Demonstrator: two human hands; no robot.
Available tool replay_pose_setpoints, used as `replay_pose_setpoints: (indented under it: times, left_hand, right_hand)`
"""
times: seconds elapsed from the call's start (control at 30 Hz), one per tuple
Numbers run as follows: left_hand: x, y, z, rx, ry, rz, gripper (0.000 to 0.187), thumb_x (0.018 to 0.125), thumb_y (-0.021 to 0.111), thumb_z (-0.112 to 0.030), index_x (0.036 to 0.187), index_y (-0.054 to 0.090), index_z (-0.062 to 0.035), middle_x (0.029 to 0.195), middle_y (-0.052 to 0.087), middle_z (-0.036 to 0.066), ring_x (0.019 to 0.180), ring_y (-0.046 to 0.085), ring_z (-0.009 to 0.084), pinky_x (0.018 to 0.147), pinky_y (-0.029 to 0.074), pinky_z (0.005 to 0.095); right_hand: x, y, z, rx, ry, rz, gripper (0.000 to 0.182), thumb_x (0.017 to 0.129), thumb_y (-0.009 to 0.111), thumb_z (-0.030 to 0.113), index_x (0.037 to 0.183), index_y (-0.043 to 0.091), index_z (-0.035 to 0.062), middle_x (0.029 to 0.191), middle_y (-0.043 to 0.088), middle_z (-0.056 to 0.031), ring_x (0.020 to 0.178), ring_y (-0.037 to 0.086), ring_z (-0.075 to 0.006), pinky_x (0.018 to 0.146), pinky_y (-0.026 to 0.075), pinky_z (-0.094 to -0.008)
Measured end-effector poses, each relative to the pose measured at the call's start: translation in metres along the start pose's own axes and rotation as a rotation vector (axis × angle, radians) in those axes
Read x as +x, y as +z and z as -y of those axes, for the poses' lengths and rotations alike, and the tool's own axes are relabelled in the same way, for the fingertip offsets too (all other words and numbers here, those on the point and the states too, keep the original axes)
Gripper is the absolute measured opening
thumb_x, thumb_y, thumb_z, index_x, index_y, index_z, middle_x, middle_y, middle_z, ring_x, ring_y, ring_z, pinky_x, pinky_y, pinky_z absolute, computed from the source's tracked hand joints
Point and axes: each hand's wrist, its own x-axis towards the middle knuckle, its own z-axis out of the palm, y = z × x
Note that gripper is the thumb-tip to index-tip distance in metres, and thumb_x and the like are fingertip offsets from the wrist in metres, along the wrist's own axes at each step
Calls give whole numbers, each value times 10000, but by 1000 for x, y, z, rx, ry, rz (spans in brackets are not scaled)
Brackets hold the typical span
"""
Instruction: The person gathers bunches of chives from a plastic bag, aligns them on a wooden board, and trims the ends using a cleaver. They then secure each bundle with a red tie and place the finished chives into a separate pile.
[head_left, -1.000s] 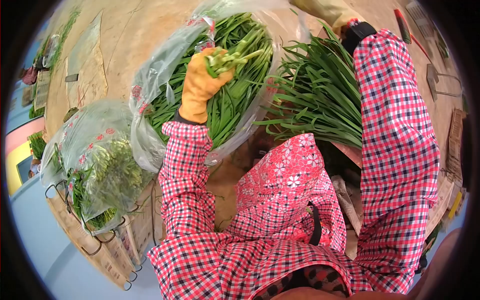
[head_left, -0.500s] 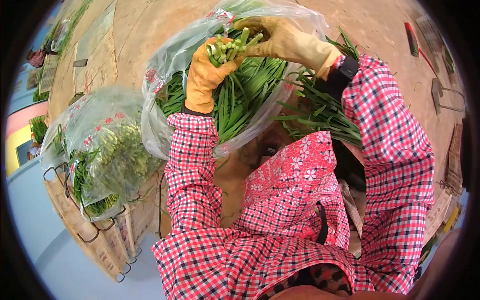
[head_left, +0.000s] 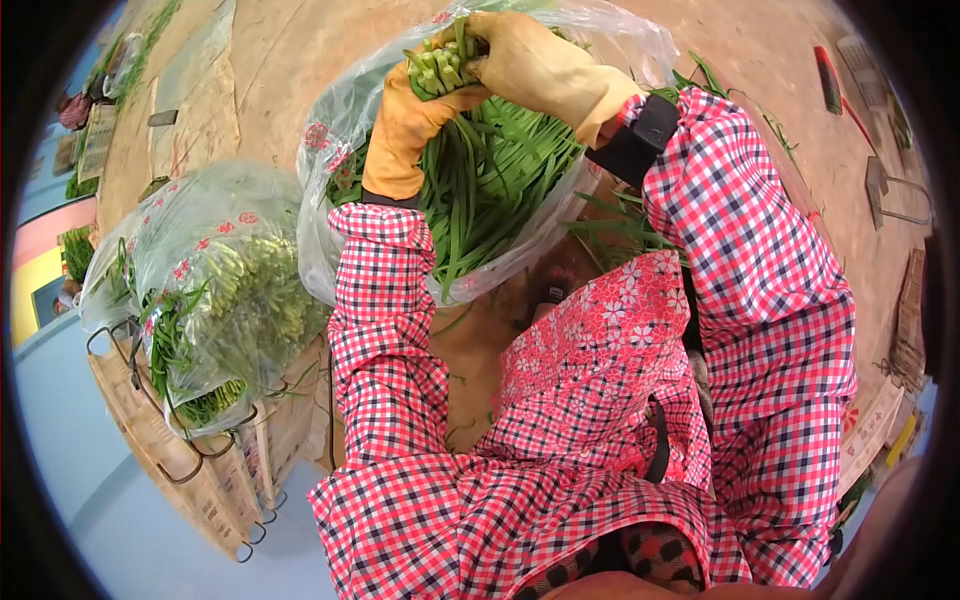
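Observation:
My left hand (head_left: 400, 125), in an orange glove, is closed around a bunch of garlic chives (head_left: 436, 72), its pale cut ends pointing up. My right hand (head_left: 530, 62), in a pale yellow glove, is closed at the right side of the same bunch, its fingertips partly hidden. A dark green strand stands up beside the right fingers. Below both hands, a clear plastic bag (head_left: 318, 215) with red print lies open, full of long green chive leaves (head_left: 505, 185). More loose leaves (head_left: 625, 225) lie under my right forearm.
Another clear bag of chives (head_left: 245, 290) rests at the left on wooden crates (head_left: 165, 440) with black wire handles. Brown floor (head_left: 330, 50) stretches ahead. A red-handled brush (head_left: 828, 80) and a metal-framed object (head_left: 885, 190) lie at the right. Someone else (head_left: 75, 110) is at the far left.
My right hand has closed in from an open curve onto the bunch, its forearm shifting left. My left hand has tilted the bunch slightly left and upward.

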Motion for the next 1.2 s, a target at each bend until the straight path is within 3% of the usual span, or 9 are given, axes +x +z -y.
replay_pose_setpoints:
  times: [0.23,0.37,0.53,0.67,0.83,0.9,1.07,1.17,1.2]
  left_hand:
    - [-15,12,-7,-146,-157,-60,485,760,812,-24,1214,640,-13,1014,714,21,887,651,101,812,533,262]
    - [-28,13,-17,-87,-107,-87,550,752,813,-18,1261,609,18,1022,709,43,870,646,102,787,537,256]
    - [-54,2,-41,-175,-226,-252,645,755,808,-7,1327,521,75,949,704,81,827,643,140,769,530,283]
    - [-76,-4,-39,-272,-100,-305,657,731,798,51,1338,549,31,929,706,75,795,613,85,742,509,223]
    - [-67,9,-44,-304,-44,-257,673,714,787,48,1338,536,56,943,706,89,855,635,148,833,501,304]
    - [-59,14,-58,-349,84,-271,688,716,783,27,1350,518,60,950,705,97,866,638,178,876,486,342]
    - [-61,-47,-111,-393,274,-490,635,804,703,-90,1376,463,48,890,655,80,873,635,254,915,471,441]
    - [-62,-61,-124,-350,80,-675,686,818,708,-65,1423,396,14,988,656,94,904,636,230,864,534,409]
    - [-61,-69,-118,-216,64,-717,681,819,712,-47,1420,398,12,1008,658,97,911,637,216,854,546,389]
  right_hand:
    - [-10,-9,-10,466,59,1,388,810,658,107,1194,657,50,1006,705,-200,883,692,-343,784,556,-394]
    - [-20,31,-11,74,119,-230,412,821,600,94,1225,679,124,997,720,-177,814,721,-312,719,583,-356]
    - [4,20,-36,1313,328,-292,211,875,561,9,1037,676,-64,885,729,-186,696,726,-236,628,596,-294]
    - [-21,29,-37,794,224,182,265,801,568,8,1002,740,1,1002,740,-124,843,730,-228,797,576,-330]
    - [-44,122,-77,-248,-260,-57,467,800,604,121,1263,612,68,1191,658,-117,1075,619,-327,896,538,-427]
    - [-60,131,-124,-397,-143,174,355,808,585,141,1152,634,69,1146,634,-85,1104,570,-299,876,526,-446]
    - [-96,106,-181,-627,-44,307,513,854,549,165,1362,548,96,1409,532,-98,1302,474,-301,1068,413,-419]
    - [-93,82,-164,-486,86,383,521,854,537,110,1374,540,75,1506,442,-126,1373,428,-324,1118,394,-395]
    - [-88,85,-165,-449,50,240,473,843,529,85,1310,595,52,1385,569,-137,1251,553,-338,1042,467,-382]
